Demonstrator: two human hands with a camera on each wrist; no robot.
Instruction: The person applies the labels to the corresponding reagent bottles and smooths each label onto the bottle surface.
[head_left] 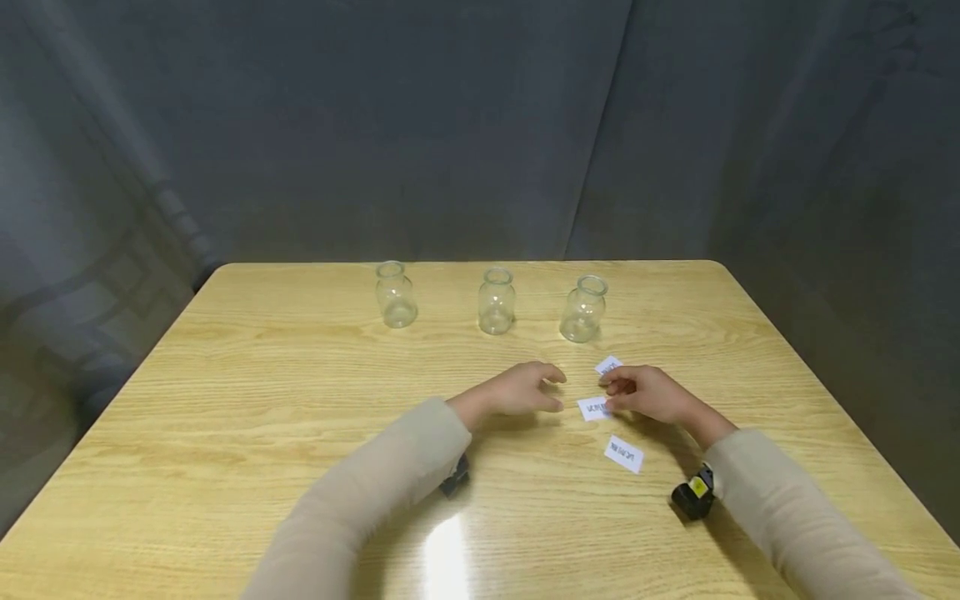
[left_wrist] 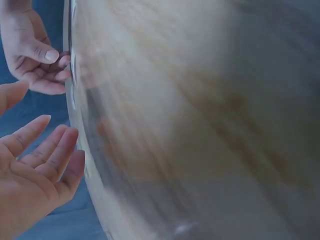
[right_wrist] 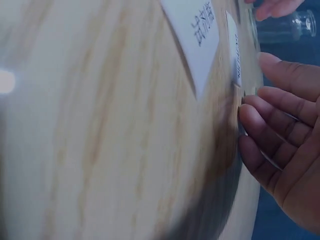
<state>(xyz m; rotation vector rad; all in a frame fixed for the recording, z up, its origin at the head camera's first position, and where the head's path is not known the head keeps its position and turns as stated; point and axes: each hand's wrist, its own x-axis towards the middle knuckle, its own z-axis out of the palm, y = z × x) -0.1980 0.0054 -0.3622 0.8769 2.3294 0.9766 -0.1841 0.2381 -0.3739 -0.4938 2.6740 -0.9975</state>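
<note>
Three white paper cards with handwriting lie on the table in the head view: a far card (head_left: 608, 364), a middle card (head_left: 592, 408) and a near card (head_left: 624, 454). My right hand (head_left: 654, 395) is over the right end of the middle card, partly covering it. Its fingers are relaxed, with the thumb apart from them in the right wrist view; whether they touch the card, I cannot tell. To the left of the cards, my left hand (head_left: 525, 389) hovers with fingers loosely bent and nothing in them. Its palm (left_wrist: 30, 180) shows in the left wrist view.
Three lidless glass jars stand in a row toward the back: a left jar (head_left: 396, 298), a middle jar (head_left: 497, 307) and a right jar (head_left: 583, 313). The wooden table (head_left: 247, 400) ends at a grey curtain (head_left: 390, 133). A black device (head_left: 693, 495) sits under the right wrist.
</note>
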